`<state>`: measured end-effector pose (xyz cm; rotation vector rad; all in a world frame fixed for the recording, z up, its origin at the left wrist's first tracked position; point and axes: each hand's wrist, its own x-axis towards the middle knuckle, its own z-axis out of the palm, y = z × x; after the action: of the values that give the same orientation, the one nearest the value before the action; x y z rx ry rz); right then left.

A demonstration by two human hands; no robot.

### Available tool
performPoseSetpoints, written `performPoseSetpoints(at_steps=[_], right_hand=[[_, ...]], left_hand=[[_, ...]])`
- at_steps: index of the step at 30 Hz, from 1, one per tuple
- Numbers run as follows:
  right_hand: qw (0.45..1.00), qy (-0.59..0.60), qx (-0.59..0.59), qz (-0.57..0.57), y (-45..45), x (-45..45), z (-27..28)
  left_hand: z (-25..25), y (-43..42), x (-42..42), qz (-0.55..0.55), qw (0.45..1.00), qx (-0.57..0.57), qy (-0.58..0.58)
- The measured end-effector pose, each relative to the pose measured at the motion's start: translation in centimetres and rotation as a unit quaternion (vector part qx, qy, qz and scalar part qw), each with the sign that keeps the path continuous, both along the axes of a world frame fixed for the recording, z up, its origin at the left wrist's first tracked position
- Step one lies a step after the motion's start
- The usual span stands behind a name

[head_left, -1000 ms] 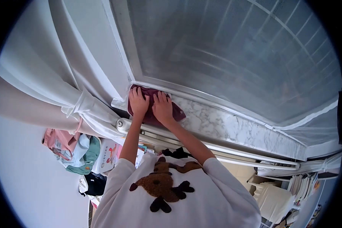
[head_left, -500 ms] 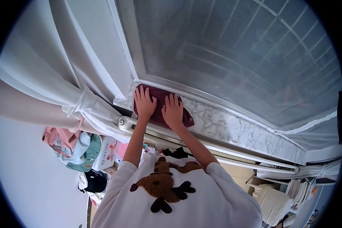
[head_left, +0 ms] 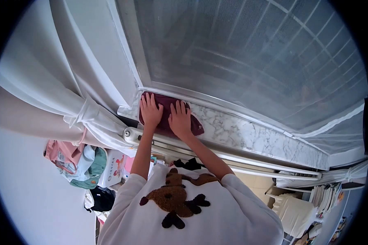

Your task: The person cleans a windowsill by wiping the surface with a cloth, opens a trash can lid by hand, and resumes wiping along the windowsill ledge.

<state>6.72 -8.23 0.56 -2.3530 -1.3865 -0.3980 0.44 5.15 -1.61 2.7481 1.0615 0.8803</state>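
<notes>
A dark red folded cloth [head_left: 162, 127] lies on the marble windowsill [head_left: 229, 124], close to its left end. My left hand [head_left: 151, 112] rests flat on the cloth's left part, fingers stretched toward the window. On the right part of the same cloth lies my right hand [head_left: 180, 121], palm down with its fingers extended. Neither hand grips the cloth; both press or rest on top of it. The cloth's surface under my palms is hidden.
A window screen [head_left: 216, 53] rises behind the sill. White radiator pipes [head_left: 249, 159] run below its front edge. At left hangs a tied white curtain [head_left: 92, 112], with bags [head_left: 65, 154] beneath it. A cream-covered seat [head_left: 294, 212] and stacked papers [head_left: 326, 198] stand at lower right.
The whole view has shifted slightly, so sill, cloth and hands appear a little further left. Both hands stay flat on the cloth, with no clear movement along the sill.
</notes>
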Motion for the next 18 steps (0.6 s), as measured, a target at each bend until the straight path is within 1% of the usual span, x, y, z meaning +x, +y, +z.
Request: performPoseSetpoints(at_steps=[6, 7, 9, 15, 17, 18], right_hand=[[1.000, -0.002, -0.013, 0.012, 0.6, -0.5, 0.0], [1.000, -0.002, -0.013, 0.011, 0.9, -0.5, 0.0], [1.000, 0.005, -0.019, 0.022, 1.6, -0.6, 0.2], [0.999, 0.013, 0.003, 0.037, 1.2, -0.3, -0.2], [0.998, 0.015, 0.001, 0.062, 0.9, -0.3, -0.1], [0.998, 0.017, 0.001, 0.067, 0.8, -0.3, -0.1]], left_hand=[[-0.4, 0.3, 0.2, 0.023, 0.999, 0.028, -0.012], [-0.3, 0.5, 0.2, 0.023, 0.999, 0.027, -0.012], [0.2, 1.0, 0.0, 0.013, 1.000, -0.019, -0.001], [-0.1, 1.3, -0.1, -0.001, 1.000, -0.001, -0.011], [-0.2, 1.4, -0.1, 0.039, 0.999, 0.003, -0.008], [-0.1, 1.6, -0.2, 0.050, 0.998, -0.021, -0.017]])
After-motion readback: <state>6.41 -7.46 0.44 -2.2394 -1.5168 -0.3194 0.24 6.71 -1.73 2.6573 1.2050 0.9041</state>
